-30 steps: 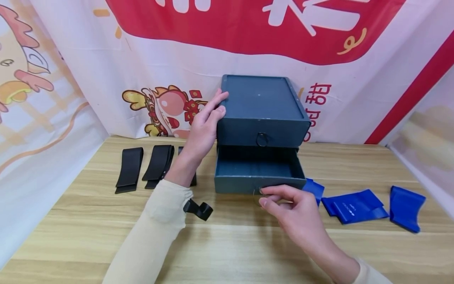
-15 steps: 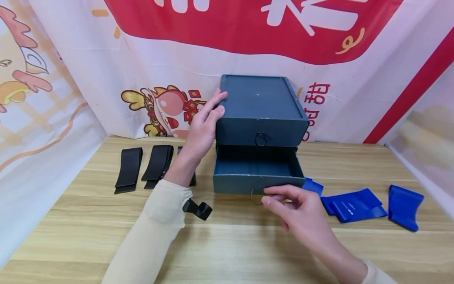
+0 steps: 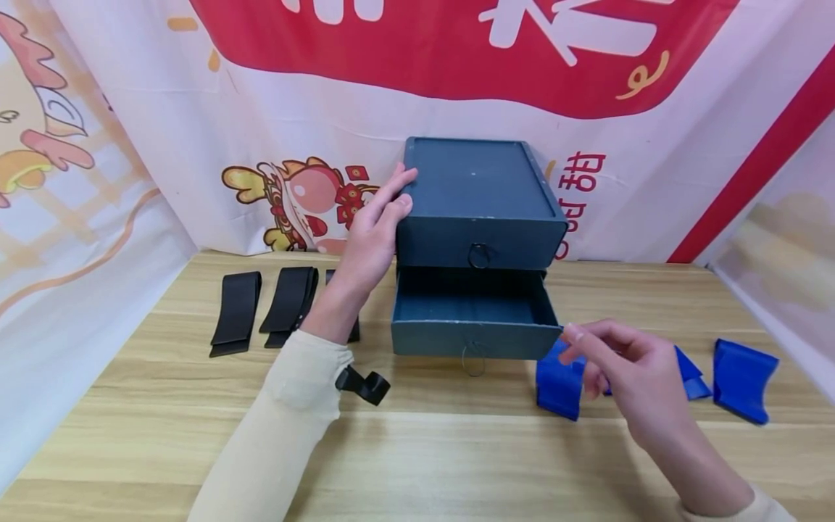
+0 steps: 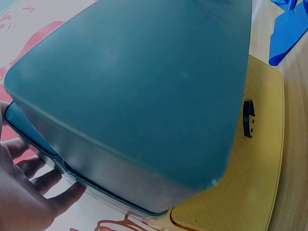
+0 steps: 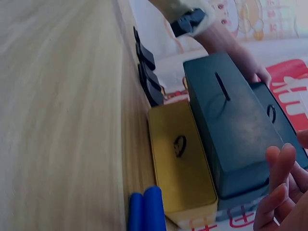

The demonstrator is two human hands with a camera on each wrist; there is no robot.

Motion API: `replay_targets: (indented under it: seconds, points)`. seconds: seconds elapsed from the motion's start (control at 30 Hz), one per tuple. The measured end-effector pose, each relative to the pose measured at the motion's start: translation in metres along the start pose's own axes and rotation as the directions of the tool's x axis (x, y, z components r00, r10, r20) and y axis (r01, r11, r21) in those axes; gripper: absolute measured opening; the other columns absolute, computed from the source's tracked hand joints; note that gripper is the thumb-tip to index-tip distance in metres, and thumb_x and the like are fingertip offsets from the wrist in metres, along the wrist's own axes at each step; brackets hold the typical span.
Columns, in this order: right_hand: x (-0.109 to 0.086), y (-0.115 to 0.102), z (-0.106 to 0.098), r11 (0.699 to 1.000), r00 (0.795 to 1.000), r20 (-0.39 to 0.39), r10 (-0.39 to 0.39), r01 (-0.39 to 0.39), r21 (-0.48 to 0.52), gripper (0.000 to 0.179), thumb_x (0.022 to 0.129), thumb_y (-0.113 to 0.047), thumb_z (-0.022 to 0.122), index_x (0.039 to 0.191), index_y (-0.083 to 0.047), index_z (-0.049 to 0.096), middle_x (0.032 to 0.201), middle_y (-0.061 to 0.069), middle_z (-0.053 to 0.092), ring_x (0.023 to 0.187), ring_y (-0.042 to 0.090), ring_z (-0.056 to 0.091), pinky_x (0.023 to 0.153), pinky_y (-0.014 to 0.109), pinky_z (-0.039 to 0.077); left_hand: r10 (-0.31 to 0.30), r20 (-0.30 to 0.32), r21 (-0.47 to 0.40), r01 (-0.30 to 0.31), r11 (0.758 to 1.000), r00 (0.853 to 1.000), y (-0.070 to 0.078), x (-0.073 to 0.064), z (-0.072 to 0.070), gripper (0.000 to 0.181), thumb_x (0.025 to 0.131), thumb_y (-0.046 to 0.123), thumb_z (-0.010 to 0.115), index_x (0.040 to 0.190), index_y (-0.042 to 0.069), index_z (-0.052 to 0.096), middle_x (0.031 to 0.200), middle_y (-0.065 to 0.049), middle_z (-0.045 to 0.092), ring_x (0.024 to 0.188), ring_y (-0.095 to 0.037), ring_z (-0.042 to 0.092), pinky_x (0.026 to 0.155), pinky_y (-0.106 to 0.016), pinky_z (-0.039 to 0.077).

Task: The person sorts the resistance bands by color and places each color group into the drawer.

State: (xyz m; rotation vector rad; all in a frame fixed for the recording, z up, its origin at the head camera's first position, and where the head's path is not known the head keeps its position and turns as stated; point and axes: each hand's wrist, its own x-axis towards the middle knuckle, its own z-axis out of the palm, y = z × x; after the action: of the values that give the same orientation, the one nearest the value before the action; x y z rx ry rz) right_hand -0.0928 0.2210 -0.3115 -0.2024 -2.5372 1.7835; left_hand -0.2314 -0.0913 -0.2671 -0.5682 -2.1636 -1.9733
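A dark teal drawer unit [image 3: 483, 177] stands at the back of the table. Its lower teal drawer [image 3: 476, 341] is pulled out, and the visible inside is bare; the upper drawer [image 3: 443, 243] is closed. Against the unit's left side rests my left hand [image 3: 373, 235], fingers extended along the upper part. Just off the pulled-out drawer's front right corner hovers my right hand [image 3: 636, 377], holding nothing, fingers loosely bent. A thin ring pull [image 3: 473, 360] hangs from that drawer front. Below it, a yellow drawer [image 5: 180, 154] with a black ring shows in both wrist views.
Several folded black strips [image 3: 236, 313] lie on the left of the table. Folded blue bands [image 3: 745, 380] lie on the right, one partly behind my right hand. A printed cloth [image 3: 326, 116] hangs behind the unit. A black strap [image 3: 364, 384] sticks out from the left sleeve.
My right hand has let go of the ring pull and moved right, uncovering the drawer front and a blue band. The drawer stays pulled out; my left hand stays on the unit.
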Motion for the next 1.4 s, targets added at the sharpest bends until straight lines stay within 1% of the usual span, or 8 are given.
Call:
replay_targets:
  seconds: [0.2,0.4,0.6,0.7,0.87,1.0,1.13,1.4]
  points:
    - [0.01,0.006,-0.011,0.999,0.999,0.001,-0.033,0.033,0.043,0.029,0.102,-0.039,0.071,0.119,-0.016,0.077,0.092,-0.006,0.08,0.064,0.022,0.065,0.063,0.027,0.06,-0.003,-0.003,0.003,0.003,1.0,1.0,-0.001,0.0,-0.001,0.048,0.114,0.034,0.042,0.161,0.025,0.047,0.176,0.017,0.026,0.163,-0.004,0.022,0.136,-0.042,0.022]
    - [0.022,0.018,-0.024,0.997,0.998,-0.003,-0.061,0.061,-0.055,0.029,0.103,-0.043,0.068,0.122,-0.022,0.075,0.098,-0.011,0.08,0.071,0.021,0.068,0.067,0.024,0.061,-0.005,0.001,0.0,0.005,1.0,1.0,-0.001,0.001,0.0,0.048,0.114,0.034,0.042,0.161,0.025,0.047,0.176,0.016,0.026,0.163,-0.004,0.021,0.136,-0.041,0.022]
    - [0.037,0.03,-0.034,0.995,0.997,-0.006,-0.074,0.074,-0.074,0.029,0.102,-0.039,0.071,0.123,-0.02,0.075,0.1,-0.016,0.078,0.074,0.019,0.069,0.069,0.022,0.061,0.002,0.003,-0.002,-0.002,1.0,1.0,-0.001,0.001,-0.001,0.049,0.114,0.033,0.042,0.162,0.023,0.046,0.176,0.015,0.025,0.163,-0.004,0.021,0.136,-0.04,0.022]
    - [0.041,0.036,-0.038,0.99,0.997,0.002,-0.082,0.082,-0.114,0.03,0.101,-0.039,0.072,0.125,-0.021,0.074,0.1,-0.018,0.076,0.077,0.019,0.069,0.069,0.022,0.06,0.001,0.005,-0.005,-0.001,1.0,1.0,-0.001,0.0,-0.001,0.049,0.114,0.033,0.042,0.162,0.023,0.047,0.176,0.015,0.026,0.163,-0.004,0.022,0.135,-0.039,0.022]
    - [0.048,0.045,-0.042,0.976,0.996,0.012,-0.089,0.09,-0.196,0.038,0.102,-0.043,0.069,0.131,-0.018,0.072,0.104,-0.021,0.073,0.085,0.017,0.069,0.07,0.024,0.06,-0.003,0.006,-0.006,0.003,1.0,1.0,-0.002,0.0,0.0,0.049,0.114,0.033,0.042,0.162,0.024,0.047,0.177,0.012,0.024,0.163,-0.004,0.021,0.136,-0.04,0.021]
    - [0.057,0.049,-0.042,0.966,0.998,0.025,-0.054,0.058,-0.253,0.049,0.102,-0.049,0.068,0.137,-0.016,0.069,0.11,-0.022,0.071,0.097,0.016,0.068,0.077,0.023,0.061,-0.001,0.003,-0.001,0.001,1.0,1.0,-0.002,0.0,0.001,0.049,0.114,0.033,0.042,0.162,0.024,0.047,0.178,0.011,0.024,0.163,-0.005,0.021,0.136,-0.041,0.022]
    - [0.068,0.052,-0.04,0.962,0.998,0.048,-0.028,0.039,-0.271,0.055,0.101,-0.052,0.067,0.142,-0.015,0.066,0.12,-0.014,0.07,0.107,0.018,0.066,0.083,0.023,0.061,0.006,-0.003,0.006,-0.006,1.0,1.0,-0.001,0.001,0.0,0.049,0.114,0.034,0.042,0.162,0.023,0.046,0.178,0.01,0.024,0.163,-0.006,0.022,0.135,-0.042,0.022]
    - [0.082,0.06,-0.036,0.956,0.997,0.078,-0.022,0.043,-0.289,0.049,0.103,-0.041,0.068,0.142,-0.011,0.066,0.137,0.013,0.068,0.106,0.016,0.064,0.084,0.022,0.059,0.003,0.009,-0.002,-0.003,1.0,1.0,-0.001,0.002,0.0,0.049,0.114,0.034,0.042,0.162,0.024,0.046,0.178,0.011,0.024,0.163,-0.004,0.021,0.135,-0.04,0.022]
